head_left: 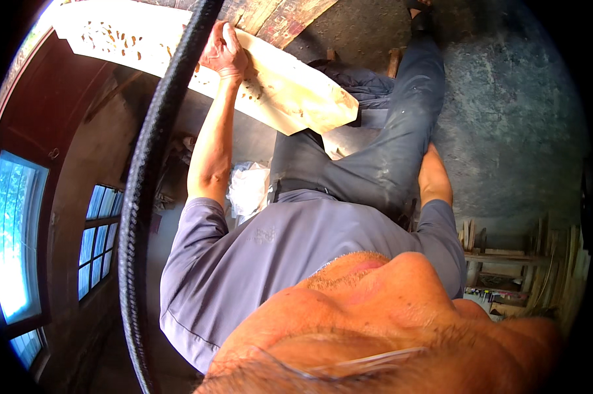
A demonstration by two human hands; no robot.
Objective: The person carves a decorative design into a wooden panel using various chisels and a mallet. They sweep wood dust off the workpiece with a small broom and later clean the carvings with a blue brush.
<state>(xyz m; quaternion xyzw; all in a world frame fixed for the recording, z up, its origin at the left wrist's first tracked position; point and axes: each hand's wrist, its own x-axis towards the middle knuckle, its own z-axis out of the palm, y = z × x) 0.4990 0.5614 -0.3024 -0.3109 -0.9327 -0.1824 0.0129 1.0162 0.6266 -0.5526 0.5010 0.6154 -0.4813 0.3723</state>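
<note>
A long pale board (295, 87), with a pattern of small dark holes or cut marks toward its left part, lies across the upper left and reaches over my lap. My left hand (225, 54) is on the board near its far edge, thumb on top and fingers bent against it. A black braided cable close to the camera hides some of those fingers. My right forearm (434, 176) runs down beside my right thigh, and the leg hides the hand, so what it touches does not show.
The black cable (153, 138) crosses the left side. Worn planks (270, 16) lie beyond the board. A white crumpled bag or cloth (249, 189) is beside my left hip. Windows (17, 230) stand at far left, and a wooden shelf (506, 258) with strips at lower right.
</note>
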